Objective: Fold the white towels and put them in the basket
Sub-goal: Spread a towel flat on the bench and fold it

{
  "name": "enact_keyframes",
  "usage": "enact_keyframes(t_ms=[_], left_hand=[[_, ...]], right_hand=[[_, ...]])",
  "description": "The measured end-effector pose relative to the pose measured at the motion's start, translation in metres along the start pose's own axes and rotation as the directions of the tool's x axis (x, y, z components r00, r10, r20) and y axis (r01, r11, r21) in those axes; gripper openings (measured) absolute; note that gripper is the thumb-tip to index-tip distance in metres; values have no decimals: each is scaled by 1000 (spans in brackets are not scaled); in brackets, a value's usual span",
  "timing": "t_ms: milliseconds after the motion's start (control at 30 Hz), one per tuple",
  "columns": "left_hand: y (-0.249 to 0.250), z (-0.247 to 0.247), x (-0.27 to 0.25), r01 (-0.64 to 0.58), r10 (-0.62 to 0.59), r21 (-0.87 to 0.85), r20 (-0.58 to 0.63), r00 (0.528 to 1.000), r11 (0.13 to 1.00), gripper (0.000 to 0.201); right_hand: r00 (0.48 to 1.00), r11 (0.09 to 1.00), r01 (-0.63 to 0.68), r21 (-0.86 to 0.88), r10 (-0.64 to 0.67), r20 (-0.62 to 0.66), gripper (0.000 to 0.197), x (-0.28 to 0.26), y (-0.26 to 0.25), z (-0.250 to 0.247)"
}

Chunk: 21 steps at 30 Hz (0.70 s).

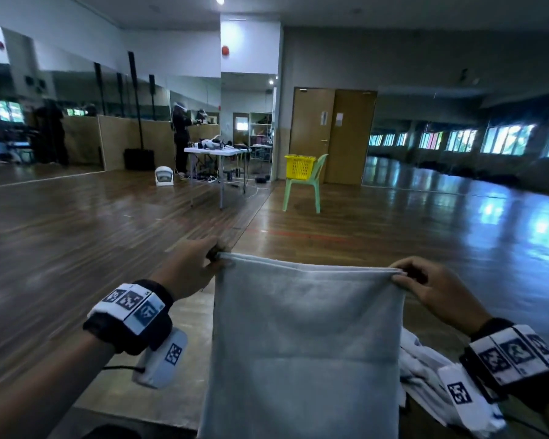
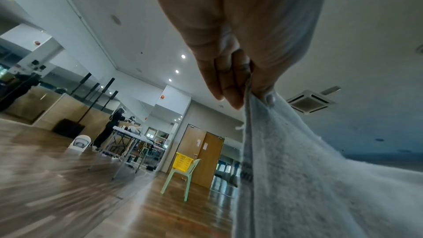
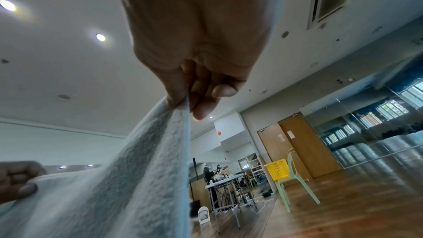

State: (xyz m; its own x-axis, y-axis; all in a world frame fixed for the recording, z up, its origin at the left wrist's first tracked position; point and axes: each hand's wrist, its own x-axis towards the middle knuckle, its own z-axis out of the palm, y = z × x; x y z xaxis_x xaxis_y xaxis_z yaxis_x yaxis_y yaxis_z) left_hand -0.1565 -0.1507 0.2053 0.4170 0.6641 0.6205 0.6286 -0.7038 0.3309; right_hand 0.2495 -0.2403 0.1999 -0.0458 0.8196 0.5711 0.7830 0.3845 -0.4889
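Observation:
A white towel (image 1: 305,337) hangs doubled in front of me, stretched between both hands by its top corners. My left hand (image 1: 200,264) pinches the top left corner; in the left wrist view its fingers (image 2: 231,86) and thumb clamp the towel (image 2: 297,178) edge. My right hand (image 1: 425,283) pinches the top right corner, thumb and fingers (image 3: 201,102) closed on the towel (image 3: 137,178) hem. The yellow basket (image 1: 299,166) sits on a green chair (image 1: 305,191) far across the room. More white towels (image 1: 425,369) lie crumpled at lower right.
A grey table surface (image 1: 184,312) lies below the hanging towel. Wooden floor stretches ahead. A white folding table (image 1: 216,152) with gear and a person beside it stand at the far wall, left of the wooden doors (image 1: 333,134).

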Motion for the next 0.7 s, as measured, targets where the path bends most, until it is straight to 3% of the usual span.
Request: enact_keyframes(t_ms=[67,100,133,200,267,333,467,567,700], left_hand=[[1,-9,2,-16,16,43,-16,1000,999,11],[1,-13,3,-33,36,78,-26,999,996,13],[1,-16,3,-53,58,115,-35,998,992,15],[4,-21,3,-68,75,153,-43,996,986,11],[6,-24,4,-97,102,170,-18,995,981,9],[8,-27,4,-128,129,182,6,992,975,10],[11,-37,3,-144,149,181,-14,989,973,40],[15,-48,2,-184,189,119,-35,981,976,44],[12,-57,3,-156,157,-129,-1,988,979,25]], right_hand=[[1000,999,-16,34,16,1,6,-1,-3,-10],[1000,999,-11,35,11,6,21,-2,-3,-14],[1000,999,-26,32,26,15,22,-3,-5,-17],[999,999,-39,28,38,28,7,-3,-7,-21],[998,999,-23,28,22,53,15,-4,-11,-24],[998,999,-28,30,26,64,12,-6,-18,-28],[997,998,-42,55,38,62,6,-7,-28,-40],[997,998,-45,44,42,70,5,-8,-34,-49],[996,991,-47,124,37,83,4,-12,-36,-59]])
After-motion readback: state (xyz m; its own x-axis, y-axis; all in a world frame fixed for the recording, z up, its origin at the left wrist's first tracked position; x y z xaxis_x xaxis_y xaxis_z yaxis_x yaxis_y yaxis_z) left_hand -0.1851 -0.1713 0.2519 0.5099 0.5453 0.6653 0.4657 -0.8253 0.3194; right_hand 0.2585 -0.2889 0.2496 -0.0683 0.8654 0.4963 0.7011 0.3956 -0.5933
